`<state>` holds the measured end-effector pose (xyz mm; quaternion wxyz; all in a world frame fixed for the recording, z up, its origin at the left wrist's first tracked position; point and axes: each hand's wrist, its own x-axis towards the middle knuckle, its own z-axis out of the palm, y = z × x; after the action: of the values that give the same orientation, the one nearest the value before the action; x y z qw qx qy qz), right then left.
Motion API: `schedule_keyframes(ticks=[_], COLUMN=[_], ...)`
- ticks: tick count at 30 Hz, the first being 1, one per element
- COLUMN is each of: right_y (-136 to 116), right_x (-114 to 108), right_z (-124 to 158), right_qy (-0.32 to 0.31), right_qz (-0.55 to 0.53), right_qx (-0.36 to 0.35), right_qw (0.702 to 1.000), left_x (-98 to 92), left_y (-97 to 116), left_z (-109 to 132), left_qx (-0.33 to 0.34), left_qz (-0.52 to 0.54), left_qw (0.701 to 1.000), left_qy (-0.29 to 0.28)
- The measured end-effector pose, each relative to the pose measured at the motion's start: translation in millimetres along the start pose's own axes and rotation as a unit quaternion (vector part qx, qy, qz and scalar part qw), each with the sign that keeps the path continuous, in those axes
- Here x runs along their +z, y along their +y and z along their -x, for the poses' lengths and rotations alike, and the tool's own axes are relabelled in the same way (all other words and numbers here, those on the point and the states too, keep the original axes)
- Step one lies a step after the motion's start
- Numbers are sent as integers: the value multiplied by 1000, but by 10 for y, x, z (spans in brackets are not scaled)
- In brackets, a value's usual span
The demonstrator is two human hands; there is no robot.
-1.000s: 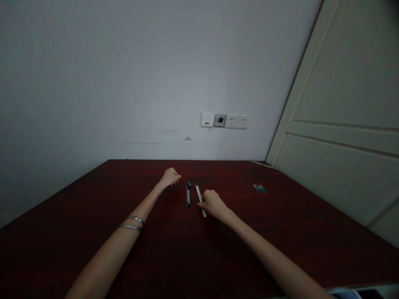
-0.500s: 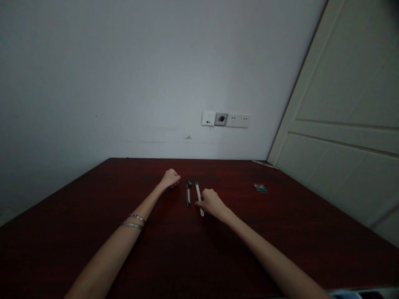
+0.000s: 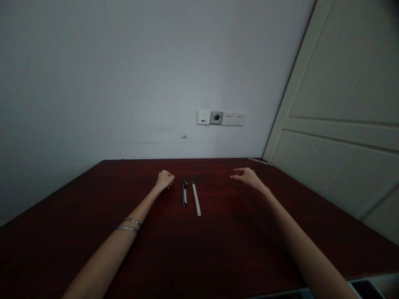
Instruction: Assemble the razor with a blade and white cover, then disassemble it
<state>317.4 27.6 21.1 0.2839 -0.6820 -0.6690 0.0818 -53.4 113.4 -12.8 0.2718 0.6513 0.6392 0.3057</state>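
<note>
My left hand rests on the dark red table with its fingers curled in, and I see nothing in it. Just to its right lies a razor with a dark and grey handle, its head pointing away from me. Beside the razor, apart from it, lies a slim white stick with a small dark tip at the far end and a hole at the near end. My right hand hovers over the right part of the table, fingers stretched out and apart, holding nothing. The small clear packet is hidden behind my right hand and wrist.
The table meets a white wall carrying socket plates. A pale panelled door slants along the right side. A thin strip lies at the far right corner. Bracelets circle my left wrist.
My right hand has let go of the white stick and moved right and away from me, covering the packet. The stick stays beside the razor. My left hand keeps its place.
</note>
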Motion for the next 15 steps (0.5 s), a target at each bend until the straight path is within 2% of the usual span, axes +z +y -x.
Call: schedule_keyframes(ticks=[2,3,5,7,10,15], right_y=[465,673,1019,1268,1499,1664], right_x=[-142,-188,-235,-232,-189,-152], right_z=[-82,-97,-89,-52,2,30], right_qy=[64,70,38,-21,-96,-104], right_qz=[19,25,7,-39,-101,-139], right_qx=[9,6,13,32,51,19], right_qw=[998,997,999,999,989,985], left_x=[3,3,-2,-10,-27,-53], left_y=[-19,-26,-36,-40,-41,-54], left_z=[-3,0,11,27,52,70], left_qx=[-3,-3,-2,4,13,26], left_qz=[13,19,31,40,47,58], left_qw=[1000,1000,999,998,997,990], left_qy=[14,20,30,40,63,126])
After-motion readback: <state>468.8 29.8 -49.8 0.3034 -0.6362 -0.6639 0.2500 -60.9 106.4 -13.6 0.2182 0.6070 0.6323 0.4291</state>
